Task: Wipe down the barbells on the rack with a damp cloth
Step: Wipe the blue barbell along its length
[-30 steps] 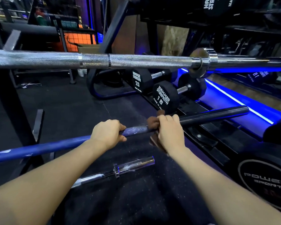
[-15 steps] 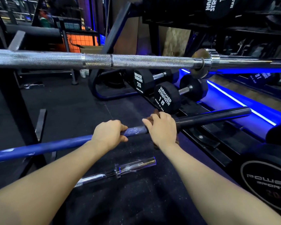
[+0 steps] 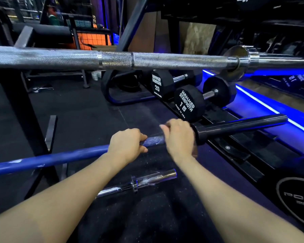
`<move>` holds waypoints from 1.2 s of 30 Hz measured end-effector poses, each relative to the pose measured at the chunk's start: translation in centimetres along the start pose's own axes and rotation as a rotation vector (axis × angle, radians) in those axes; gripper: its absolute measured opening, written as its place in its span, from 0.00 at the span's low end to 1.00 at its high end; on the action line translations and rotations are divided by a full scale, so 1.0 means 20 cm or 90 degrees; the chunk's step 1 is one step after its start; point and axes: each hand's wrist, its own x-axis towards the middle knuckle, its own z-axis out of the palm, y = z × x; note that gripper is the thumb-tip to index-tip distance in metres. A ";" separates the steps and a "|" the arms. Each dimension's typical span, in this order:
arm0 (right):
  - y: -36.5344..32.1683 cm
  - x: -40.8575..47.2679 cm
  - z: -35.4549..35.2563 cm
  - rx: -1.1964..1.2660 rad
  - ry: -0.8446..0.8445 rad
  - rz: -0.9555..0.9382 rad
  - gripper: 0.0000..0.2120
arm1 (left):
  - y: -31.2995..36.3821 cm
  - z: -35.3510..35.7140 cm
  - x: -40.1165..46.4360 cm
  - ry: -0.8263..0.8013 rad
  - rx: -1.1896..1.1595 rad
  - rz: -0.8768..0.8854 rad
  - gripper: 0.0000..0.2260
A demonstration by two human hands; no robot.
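Observation:
A blue barbell runs from the lower left up to a black sleeve on the right. My left hand grips the blue shaft near its worn, speckled stretch. My right hand is wrapped round the shaft just left of the black collar, holding a brown cloth against it; only a small edge of the cloth shows below the hand. A silver knurled barbell lies across the rack above, at the top of the view.
A short chrome bar lies on the black rubber floor below my arms. Black dumbbells marked 20 and 16 sit on a low rack behind. A black weight plate is at the lower right. A rack upright stands left.
My right hand has slid with the cloth along the blue bar to the right, up to the black collar. The cloth is now almost hidden under it. My left hand holds still.

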 end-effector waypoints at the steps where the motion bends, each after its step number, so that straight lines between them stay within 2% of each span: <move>1: -0.08 -0.02 0.01 0.030 -0.015 -0.014 0.14 | 0.00 0.00 0.00 0.006 0.012 0.000 0.11; 4: -0.21 -0.05 0.01 0.079 -0.061 -0.089 0.14 | 0.00 -0.01 -0.01 0.007 0.023 -0.008 0.13; 7: -0.09 -0.02 -0.01 0.059 -0.045 -0.159 0.11 | 0.00 -0.02 -0.02 0.002 0.012 -0.002 0.14; 12: 0.18 0.05 -0.02 -0.021 -0.038 -0.046 0.15 | 0.00 -0.02 -0.02 -0.004 -0.020 -0.011 0.15; 16: -0.03 -0.01 0.02 0.045 0.012 0.031 0.15 | 0.02 -0.02 -0.04 0.009 -0.010 -0.014 0.13; 19: -0.18 -0.07 0.03 0.123 -0.003 -0.057 0.13 | 0.02 -0.02 -0.08 0.004 -0.021 -0.012 0.13; 23: -0.04 -0.02 -0.01 0.101 -0.069 -0.168 0.13 | -0.11 -0.06 -0.19 0.034 -0.032 -0.046 0.16; 28: 0.11 0.00 -0.01 0.062 0.022 -0.010 0.15 | -0.28 -0.08 -0.32 0.061 -0.059 -0.107 0.17; 31: -0.07 -0.02 0.01 0.015 0.062 0.047 0.16 | -0.27 -0.08 -0.32 0.070 -0.047 -0.110 0.14; 36: -0.53 -0.16 0.04 0.076 -0.002 -0.101 0.17 | -0.28 -0.11 -0.32 0.064 -0.018 -0.102 0.13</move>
